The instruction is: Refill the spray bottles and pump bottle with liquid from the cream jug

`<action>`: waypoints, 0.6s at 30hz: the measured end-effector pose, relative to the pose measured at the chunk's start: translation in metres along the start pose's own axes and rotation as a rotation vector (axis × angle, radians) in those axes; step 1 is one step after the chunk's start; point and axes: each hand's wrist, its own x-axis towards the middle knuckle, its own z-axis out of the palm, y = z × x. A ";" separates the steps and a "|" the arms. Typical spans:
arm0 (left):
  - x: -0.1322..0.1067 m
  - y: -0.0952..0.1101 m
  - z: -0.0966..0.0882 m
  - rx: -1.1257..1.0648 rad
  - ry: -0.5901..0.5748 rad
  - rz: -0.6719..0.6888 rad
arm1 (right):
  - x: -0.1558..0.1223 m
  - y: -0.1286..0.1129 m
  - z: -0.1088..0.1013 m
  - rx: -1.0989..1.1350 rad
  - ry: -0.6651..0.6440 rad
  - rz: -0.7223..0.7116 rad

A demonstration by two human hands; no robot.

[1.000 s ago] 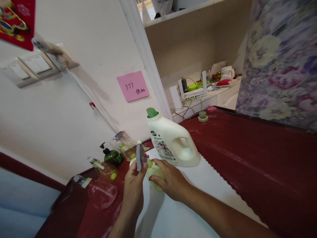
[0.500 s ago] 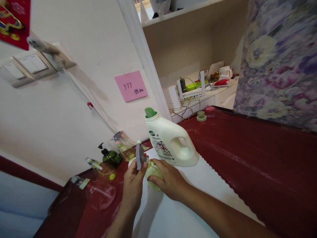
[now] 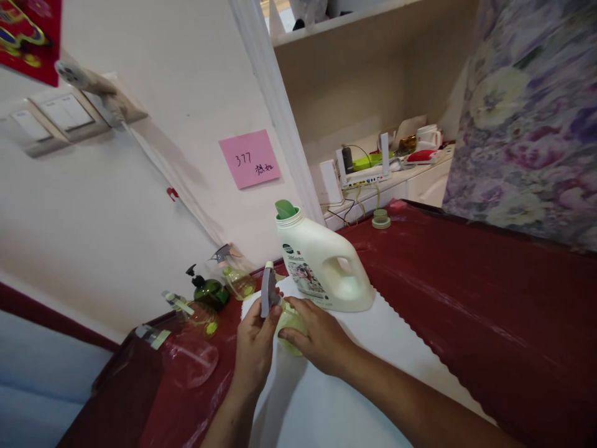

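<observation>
Red table (image 3: 448, 280): four wall-side bottles (image 3: 212, 294), left hand (image 3: 254, 336) around one spray head (image 3: 267, 291), right hand (image 3: 321, 337) around its bottle (image 3: 290, 321).

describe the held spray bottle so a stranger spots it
On the white sheet, find the big cream jug. Nearer the camera, the left hand holds the grey trigger head of a yellowish spray bottle, the right hand its body. It alone is held; the other spray bottles are to its left.

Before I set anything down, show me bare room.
Bare: the red surface right of the sheet and nearer than the cap; the sheet between the forearms. Crowded: along the wall, with four bottles, and around the sprayer in the left hand and right hand.
</observation>
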 end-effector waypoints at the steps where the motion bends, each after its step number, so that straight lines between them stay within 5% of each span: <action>1: 0.000 0.000 0.000 -0.003 0.004 0.005 | 0.000 0.000 -0.001 -0.011 -0.003 -0.001; 9: -0.001 -0.004 0.004 0.030 0.014 0.048 | 0.001 -0.033 -0.047 -0.238 0.069 -0.102; 12: -0.001 -0.006 0.006 0.004 0.006 0.066 | 0.014 -0.054 -0.065 -0.446 0.098 -0.370; 15: -0.002 -0.007 0.007 -0.004 0.019 0.086 | 0.037 -0.072 -0.072 -0.728 -0.109 -0.633; 18: -0.002 -0.010 0.007 -0.026 0.040 0.085 | 0.058 -0.084 -0.071 -0.846 -0.305 -0.629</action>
